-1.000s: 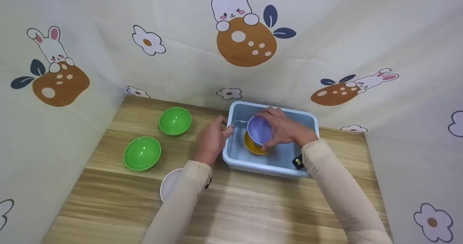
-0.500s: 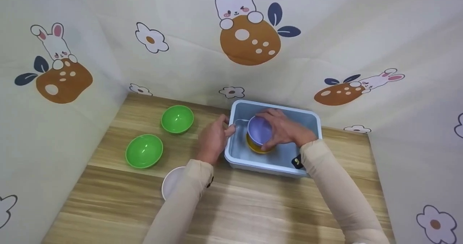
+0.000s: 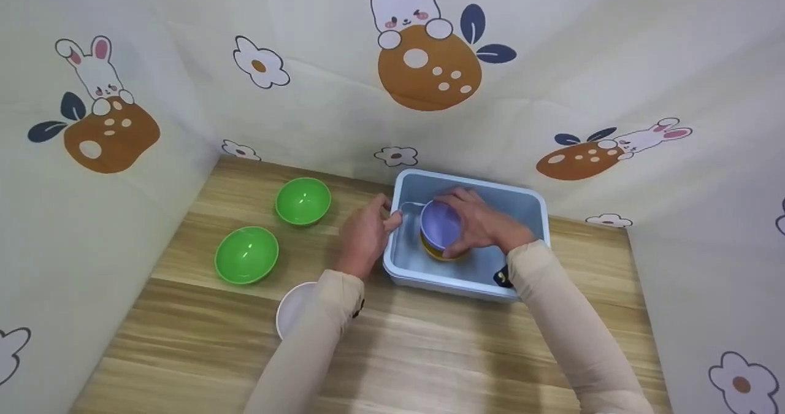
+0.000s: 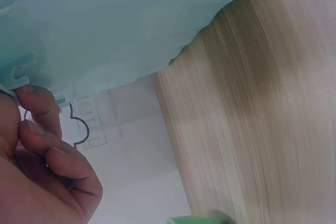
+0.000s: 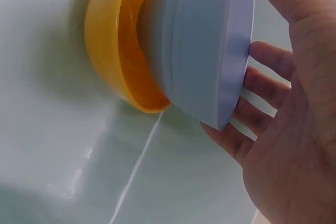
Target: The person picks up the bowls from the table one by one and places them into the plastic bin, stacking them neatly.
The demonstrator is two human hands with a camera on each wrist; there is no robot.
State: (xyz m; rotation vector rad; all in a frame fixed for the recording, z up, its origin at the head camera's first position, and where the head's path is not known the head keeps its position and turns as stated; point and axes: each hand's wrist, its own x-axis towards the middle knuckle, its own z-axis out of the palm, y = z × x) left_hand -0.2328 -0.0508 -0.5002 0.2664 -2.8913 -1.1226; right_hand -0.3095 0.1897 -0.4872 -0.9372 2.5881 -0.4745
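Note:
My right hand [image 3: 484,221] grips a purple bowl [image 3: 438,224] by its rim, inside the light-blue plastic tub [image 3: 451,284]. Beneath it, on the tub floor, sits a yellow bowl [image 5: 102,30]. In the right wrist view the purple bowl's base reaches into the yellow bowl's mouth, and fingers spread along the held rim. At the tub's left wall, my left hand [image 3: 362,236] pinches the rim with the thumb over the edge. The left wrist view shows its curled fingers [image 4: 73,163] beside a hooked fitting on the tub.
Two green bowls [image 3: 246,255] [image 3: 303,201] stand on the wooden table [image 3: 429,352] left of the tub. A white bowl [image 3: 291,311] is partly hidden under the left forearm. Curtains with rabbit prints [image 3: 429,64] enclose the back and sides.
The purple bowl has come down slightly onto the yellow one, covering more of it in the head view. The left hand keeps its place on the tub rim; the head view shifts a little.

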